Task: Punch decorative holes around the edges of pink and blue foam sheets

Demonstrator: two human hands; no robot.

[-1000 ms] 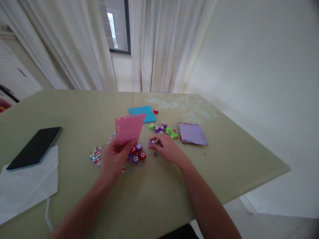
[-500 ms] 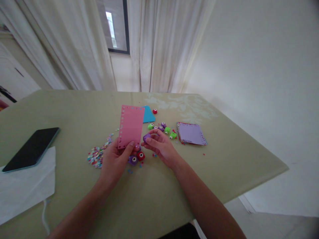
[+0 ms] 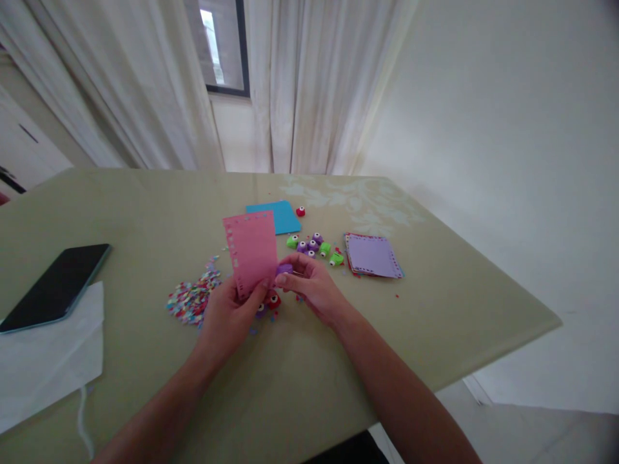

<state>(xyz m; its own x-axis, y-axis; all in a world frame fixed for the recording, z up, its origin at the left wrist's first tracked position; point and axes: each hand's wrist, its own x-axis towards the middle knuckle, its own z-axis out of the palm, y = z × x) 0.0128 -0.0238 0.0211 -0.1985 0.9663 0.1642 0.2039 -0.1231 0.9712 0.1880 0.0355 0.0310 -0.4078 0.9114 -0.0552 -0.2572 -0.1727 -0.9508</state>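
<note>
My left hand (image 3: 232, 316) pinches a pink sheet of paper (image 3: 252, 251) by its lower edge, holding it upright over the table. Punched holes run along the paper's left and top edges. My right hand (image 3: 312, 287) grips a small purple paper punch (image 3: 284, 269) between thumb and fingers, at the right edge of the pink paper. Below my hands a red punch (image 3: 273, 300) with an eye on it lies beside a purple one, partly hidden by my left hand. Just beyond my right hand sits a cluster of green punches (image 3: 325, 249) and purple punches (image 3: 313, 245).
A heap of coloured confetti (image 3: 188, 301) lies left of my left hand. Behind the pink paper is blue paper (image 3: 285, 218), with another red punch (image 3: 300, 211) beside it. A stack of punched sheets (image 3: 372, 256) lies right. A phone (image 3: 58, 287) rests on white cloth (image 3: 53, 361) at left.
The pink paper has tilted and shifted slightly left and down, uncovering more of the blue paper. The purple punch in my right hand has turned and now meets the paper's right edge.
</note>
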